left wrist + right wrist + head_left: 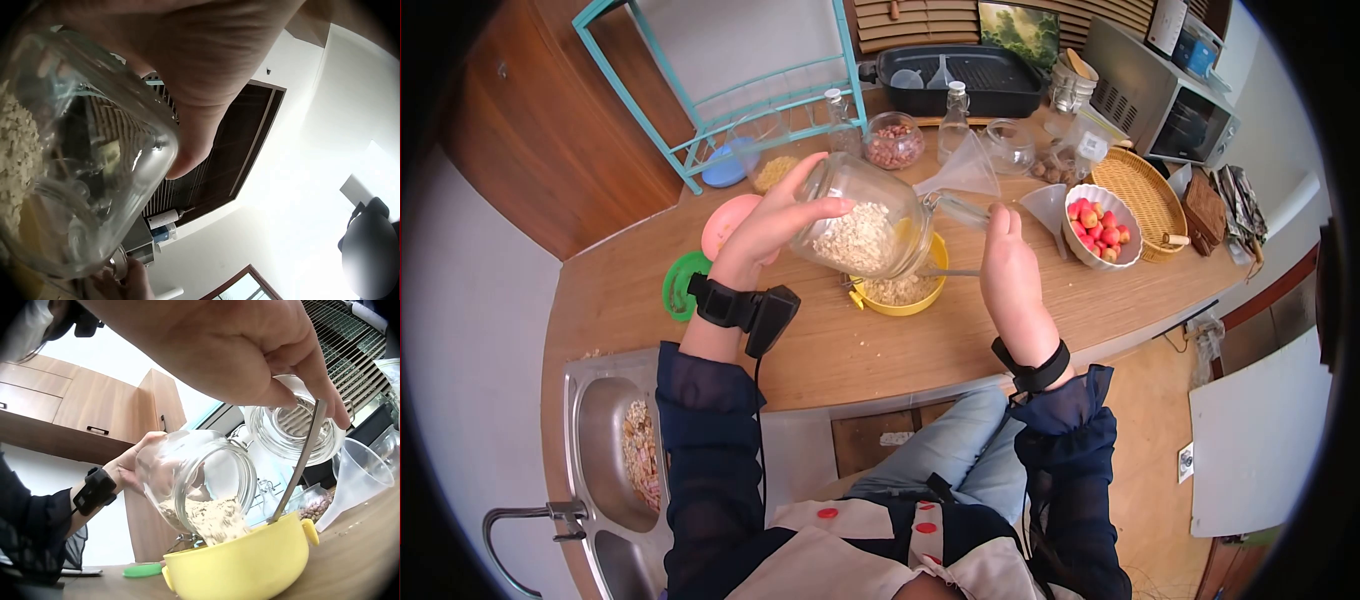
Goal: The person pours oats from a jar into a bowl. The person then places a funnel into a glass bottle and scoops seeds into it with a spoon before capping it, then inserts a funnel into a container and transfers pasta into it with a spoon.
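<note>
My left hand (765, 225) grips a clip-top glass jar (815, 240), tilted with its mouth toward the yellow bowl (244, 569). Oats (219, 519) lie along the jar's lower side and reach its lip, right over the bowl. More oats (900, 291) are in the bowl. With thumb and fingers my right hand (250, 356) holds the hinged glass lid (259, 434), swung away from the jar mouth. A metal utensil's handle (303, 462) leans out of the bowl; its lower end is hidden. In the left wrist view, the palm and thumb lie against the jar's glass (140, 181).
Behind the bowl stand a clear funnel (968, 168), glass bottles (953, 120) and a bowl of reddish nuts (895, 146). A white bowl of red fruit (1103, 255) sits at right beside a wicker tray (1165, 205). Green (678, 285) and pink (722, 222) dishes are left, near the sink (590, 410).
</note>
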Demonstrator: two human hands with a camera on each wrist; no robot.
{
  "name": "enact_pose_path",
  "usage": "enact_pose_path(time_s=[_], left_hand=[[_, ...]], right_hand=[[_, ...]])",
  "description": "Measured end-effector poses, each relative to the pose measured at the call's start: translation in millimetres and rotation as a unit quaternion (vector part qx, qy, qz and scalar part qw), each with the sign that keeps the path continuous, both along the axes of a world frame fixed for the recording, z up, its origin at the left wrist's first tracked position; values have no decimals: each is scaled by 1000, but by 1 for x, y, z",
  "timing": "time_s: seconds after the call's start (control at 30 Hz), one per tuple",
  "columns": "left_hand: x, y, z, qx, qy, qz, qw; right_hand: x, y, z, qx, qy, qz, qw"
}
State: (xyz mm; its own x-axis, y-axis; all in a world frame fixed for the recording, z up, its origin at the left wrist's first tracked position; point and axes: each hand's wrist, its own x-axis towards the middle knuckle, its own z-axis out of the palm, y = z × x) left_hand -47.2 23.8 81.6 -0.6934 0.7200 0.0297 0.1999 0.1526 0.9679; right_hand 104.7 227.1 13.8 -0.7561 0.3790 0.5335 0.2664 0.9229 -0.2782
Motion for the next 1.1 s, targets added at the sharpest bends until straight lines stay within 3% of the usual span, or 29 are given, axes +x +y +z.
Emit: enact_pose_path(time_s=[0.27,0.53,0.67,1.1], left_hand=[[0,3,2,2,-16,-15,1000],[-1,9,8,-13,54,-13,998],[7,11,17,-4,15,-19,1000],[18,21,42,-119,199,-18,973]], right_hand=[[2,2,-5,-23,-6,9,1000],[3,0,-6,-35,3,15,999],[3,3,-10,-29,20,16,999],[6,5,-14,-43,12,2,999]])
